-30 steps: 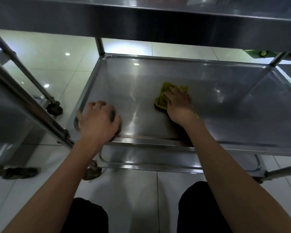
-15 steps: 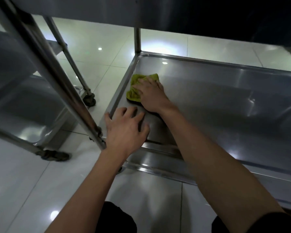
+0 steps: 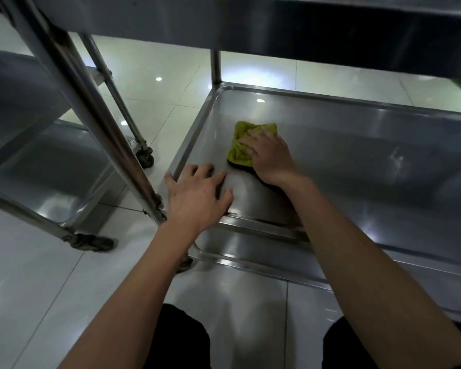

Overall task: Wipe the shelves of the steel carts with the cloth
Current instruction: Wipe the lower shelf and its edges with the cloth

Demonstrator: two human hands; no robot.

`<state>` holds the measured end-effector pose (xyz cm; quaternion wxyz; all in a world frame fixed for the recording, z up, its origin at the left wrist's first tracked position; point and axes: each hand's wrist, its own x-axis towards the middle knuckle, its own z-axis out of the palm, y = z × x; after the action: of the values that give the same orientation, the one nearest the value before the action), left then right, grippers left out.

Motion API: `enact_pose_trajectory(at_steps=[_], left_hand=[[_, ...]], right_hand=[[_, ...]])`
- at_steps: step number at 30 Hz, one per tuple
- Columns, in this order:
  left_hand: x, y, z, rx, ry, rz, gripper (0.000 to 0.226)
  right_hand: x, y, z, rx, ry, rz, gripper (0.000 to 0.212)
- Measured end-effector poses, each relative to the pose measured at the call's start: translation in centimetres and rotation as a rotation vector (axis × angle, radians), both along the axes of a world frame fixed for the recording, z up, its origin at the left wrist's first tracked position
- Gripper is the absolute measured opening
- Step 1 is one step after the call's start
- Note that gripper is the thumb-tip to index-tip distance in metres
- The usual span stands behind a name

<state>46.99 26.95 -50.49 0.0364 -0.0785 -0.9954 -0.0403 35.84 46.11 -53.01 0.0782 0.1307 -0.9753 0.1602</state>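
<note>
A yellow-green cloth (image 3: 241,141) lies on the lower steel shelf (image 3: 357,161) of the cart, near the shelf's left rim. My right hand (image 3: 270,155) presses flat on the cloth with its fingers spread, covering the cloth's right part. My left hand (image 3: 197,198) rests open on the shelf's near left corner, fingers spread over the front rim. The cart's upper shelf (image 3: 330,30) hangs overhead and hides the far side.
A second steel cart (image 3: 37,166) stands to the left, its slanted post (image 3: 91,118) close to my left hand. Its castor wheels (image 3: 145,157) sit on the glossy tiled floor (image 3: 51,283). My dark-clothed knees (image 3: 181,339) are at the bottom.
My right hand has slid the cloth from the shelf's middle toward its left side. My left hand went from curled on the front rim to flat and spread. The view swung left.
</note>
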Motion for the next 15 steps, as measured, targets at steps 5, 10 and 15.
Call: enact_pose_trajectory(at_steps=[5, 10, 15], left_hand=[[0.2, 2.4, 1.1, 0.012, -0.02, -0.008, 0.044], [3.3, 11.7, 1.7, 0.194, 0.022, -0.264, 0.036], [5.8, 16.3, 0.1, 0.118, -0.003, -0.33, 0.034]], right_hand=[[3.2, 6.0, 0.2, -0.013, -0.076, -0.12, 0.037], [6.1, 10.5, 0.8, 0.005, -0.106, -0.192, 0.037], [9.7, 15.0, 1.1, -0.013, -0.108, -0.27, 0.038]])
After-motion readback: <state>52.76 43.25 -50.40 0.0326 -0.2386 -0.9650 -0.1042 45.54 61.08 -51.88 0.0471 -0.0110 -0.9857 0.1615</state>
